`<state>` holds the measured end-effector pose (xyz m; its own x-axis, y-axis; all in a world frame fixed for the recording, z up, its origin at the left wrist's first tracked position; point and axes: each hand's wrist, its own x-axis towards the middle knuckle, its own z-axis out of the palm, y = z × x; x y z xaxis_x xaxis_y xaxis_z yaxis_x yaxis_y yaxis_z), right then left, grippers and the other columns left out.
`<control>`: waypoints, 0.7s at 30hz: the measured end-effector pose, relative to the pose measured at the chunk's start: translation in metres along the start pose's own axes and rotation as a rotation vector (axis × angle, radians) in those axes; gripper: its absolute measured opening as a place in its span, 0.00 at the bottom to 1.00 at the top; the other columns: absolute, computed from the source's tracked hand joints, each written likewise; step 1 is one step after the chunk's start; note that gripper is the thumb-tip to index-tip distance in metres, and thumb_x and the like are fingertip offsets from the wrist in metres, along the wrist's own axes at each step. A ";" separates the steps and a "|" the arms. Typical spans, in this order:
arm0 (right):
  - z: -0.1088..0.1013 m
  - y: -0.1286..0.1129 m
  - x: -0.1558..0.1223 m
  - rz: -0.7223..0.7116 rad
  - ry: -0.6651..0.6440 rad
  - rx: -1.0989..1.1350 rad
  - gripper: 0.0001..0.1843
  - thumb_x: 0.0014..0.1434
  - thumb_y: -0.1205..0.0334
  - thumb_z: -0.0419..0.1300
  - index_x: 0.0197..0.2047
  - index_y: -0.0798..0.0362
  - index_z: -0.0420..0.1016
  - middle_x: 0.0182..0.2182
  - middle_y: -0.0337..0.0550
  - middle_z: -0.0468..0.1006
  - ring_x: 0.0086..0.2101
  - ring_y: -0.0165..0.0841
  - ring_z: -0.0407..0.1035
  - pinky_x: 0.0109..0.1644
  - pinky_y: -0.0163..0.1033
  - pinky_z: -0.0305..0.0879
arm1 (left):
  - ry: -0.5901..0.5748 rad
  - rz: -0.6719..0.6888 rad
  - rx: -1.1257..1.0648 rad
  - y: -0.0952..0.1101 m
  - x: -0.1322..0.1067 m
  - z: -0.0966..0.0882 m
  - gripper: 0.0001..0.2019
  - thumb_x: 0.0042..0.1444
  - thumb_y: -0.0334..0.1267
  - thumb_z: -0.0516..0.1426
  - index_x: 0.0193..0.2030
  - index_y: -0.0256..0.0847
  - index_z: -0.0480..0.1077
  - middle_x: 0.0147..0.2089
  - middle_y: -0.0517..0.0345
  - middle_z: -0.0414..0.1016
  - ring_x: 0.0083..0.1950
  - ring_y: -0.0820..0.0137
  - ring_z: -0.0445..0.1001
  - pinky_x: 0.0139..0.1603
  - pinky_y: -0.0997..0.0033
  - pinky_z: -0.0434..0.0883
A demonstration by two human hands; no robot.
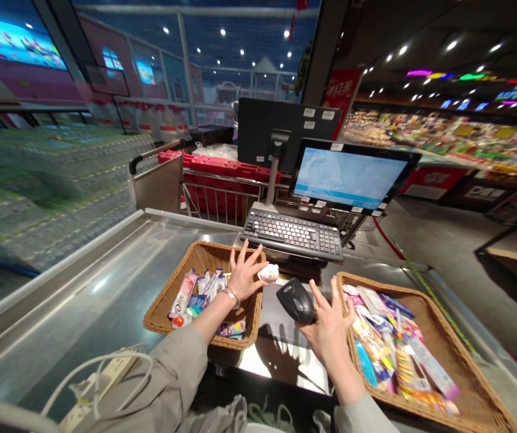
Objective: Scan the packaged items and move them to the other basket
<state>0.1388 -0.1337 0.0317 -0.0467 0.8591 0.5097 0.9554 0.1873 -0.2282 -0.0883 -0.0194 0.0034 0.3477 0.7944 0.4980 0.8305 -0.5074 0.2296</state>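
Observation:
My left hand (244, 273) reaches over the right side of the left wicker basket (154, 313). A small white rounded item (268, 273) sits between its thumb and forefinger, while the other fingers stay stretched out. Its exact kind is too small to tell. Beside a black barcode scanner (296, 300), my right hand (330, 325) has its fingers spread, the thumb close to the scanner's lower end. Whether that thumb touches the scanner cannot be made out. Wrapped snacks (208, 288) lie in the left basket, among them a pink Dove bar (183, 293).
At right, another wicker basket (479, 373) holds many colourful snack packets (393, 343). A keyboard (292, 233) and a lit monitor (348, 177) stand behind the hands. White cables (100, 361) and a power strip (100, 391) lie at left on the metal counter (118, 264).

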 end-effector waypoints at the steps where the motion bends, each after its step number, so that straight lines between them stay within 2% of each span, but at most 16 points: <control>1: 0.000 0.000 -0.001 -0.005 0.000 0.006 0.05 0.48 0.62 0.62 0.31 0.49 0.78 0.59 0.44 0.72 0.68 0.53 0.43 0.65 0.66 0.35 | 0.003 0.003 0.002 0.000 0.000 0.000 0.24 0.49 0.53 0.66 0.53 0.53 0.76 0.73 0.56 0.55 0.76 0.45 0.38 0.70 0.28 0.36; 15: -0.001 0.002 -0.004 0.006 0.003 0.019 0.08 0.47 0.62 0.63 0.34 0.47 0.80 0.58 0.41 0.73 0.68 0.52 0.44 0.66 0.66 0.32 | -0.003 0.011 -0.006 0.004 0.000 0.000 0.24 0.48 0.51 0.67 0.53 0.53 0.76 0.73 0.56 0.56 0.76 0.46 0.38 0.69 0.28 0.37; 21: 0.004 0.008 -0.006 -0.020 -0.006 0.033 0.06 0.48 0.61 0.63 0.33 0.46 0.79 0.59 0.37 0.73 0.68 0.52 0.44 0.65 0.67 0.31 | 0.020 0.013 -0.025 0.005 0.001 0.000 0.24 0.47 0.49 0.68 0.53 0.52 0.76 0.72 0.55 0.58 0.76 0.45 0.40 0.69 0.27 0.38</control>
<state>0.1458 -0.1357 0.0232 -0.0672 0.8580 0.5093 0.9441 0.2198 -0.2456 -0.0841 -0.0214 0.0052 0.3495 0.7812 0.5172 0.8148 -0.5260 0.2439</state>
